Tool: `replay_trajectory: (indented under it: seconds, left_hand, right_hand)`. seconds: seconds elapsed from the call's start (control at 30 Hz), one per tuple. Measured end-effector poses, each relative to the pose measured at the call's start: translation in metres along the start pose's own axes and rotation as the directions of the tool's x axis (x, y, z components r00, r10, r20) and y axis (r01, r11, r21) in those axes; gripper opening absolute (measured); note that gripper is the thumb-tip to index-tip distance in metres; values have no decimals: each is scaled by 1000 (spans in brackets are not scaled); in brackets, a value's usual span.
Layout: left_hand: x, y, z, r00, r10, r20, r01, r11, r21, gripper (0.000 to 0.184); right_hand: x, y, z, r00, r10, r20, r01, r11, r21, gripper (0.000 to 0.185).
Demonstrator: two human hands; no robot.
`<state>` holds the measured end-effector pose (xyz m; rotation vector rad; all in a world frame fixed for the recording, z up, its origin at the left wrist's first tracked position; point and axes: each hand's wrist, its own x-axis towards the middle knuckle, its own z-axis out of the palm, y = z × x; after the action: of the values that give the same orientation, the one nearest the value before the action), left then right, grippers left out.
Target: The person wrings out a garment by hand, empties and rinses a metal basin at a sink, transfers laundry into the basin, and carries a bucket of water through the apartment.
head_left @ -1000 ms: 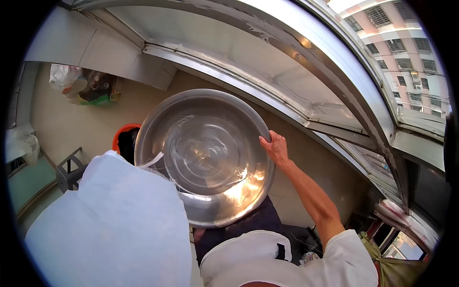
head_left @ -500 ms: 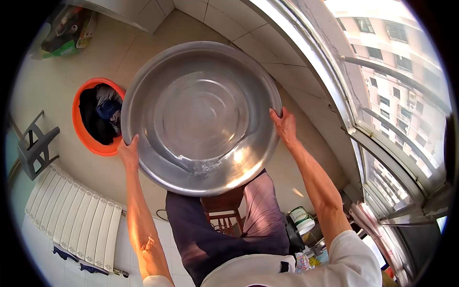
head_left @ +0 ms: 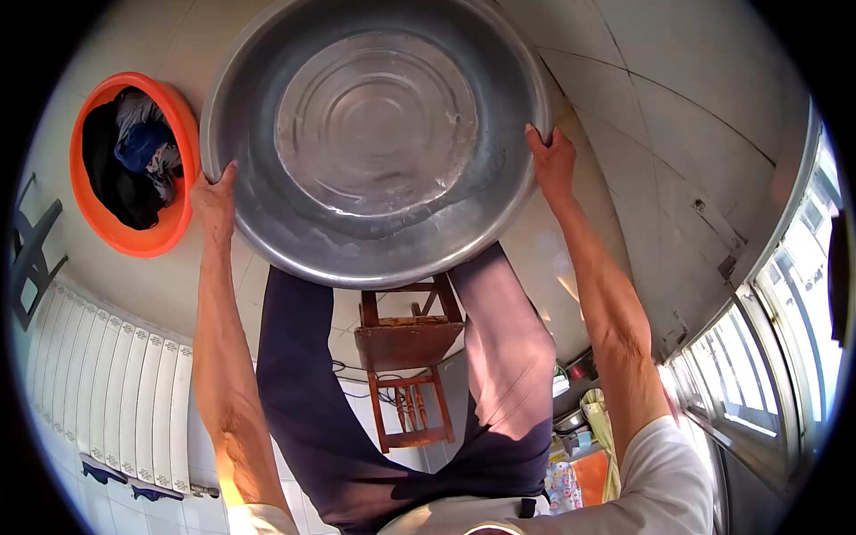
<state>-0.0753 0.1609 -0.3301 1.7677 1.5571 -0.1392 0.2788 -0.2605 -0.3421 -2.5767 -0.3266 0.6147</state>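
A large round metal basin with a little clear water in its bottom is held out in front of my legs. My left hand grips its left rim, thumb on the inside and fingers hidden beneath. On the opposite rim, my right hand holds in the same way. To the left of the basin stands an orange tub with dark and grey cloth and a blue piece in it. Whether the basin rests on anything is hidden by its own body.
Behind me between my legs is a small wooden chair. A white radiator lines the left wall, near a grey plastic stool. Tiled wall and windows are on the right.
The basin, held by both hands, has come up in view, and its water has spread over the bottom. My view has tilted down, showing more of the chair and less of the window.
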Motion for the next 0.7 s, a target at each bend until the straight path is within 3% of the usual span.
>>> replay_trajectory:
  seconds: [0.17,0.4,0.47,0.57,0.7]
  left_hand:
    - [35,-20,34,996,82,-27,-84,996,-41,39]
    - [80,-38,58,1000,-16,27,14,997,80,47]
    - [85,-38,63,999,28,23,-26,997,-68,49]
    - [77,-29,60,999,31,16,-31,999,13,50]
    - [68,-15,49,992,-102,75,95,991,93,54]
  right_hand:
    - [13,10,24,998,47,36,-49,998,43,48]
    - [32,30,63,999,23,23,-25,994,110,49]
    - [34,26,68,1000,6,0,-6,997,77,50]
    - [38,31,72,999,36,7,-36,999,39,51]
    - [33,22,54,974,173,145,-169,985,-44,43]
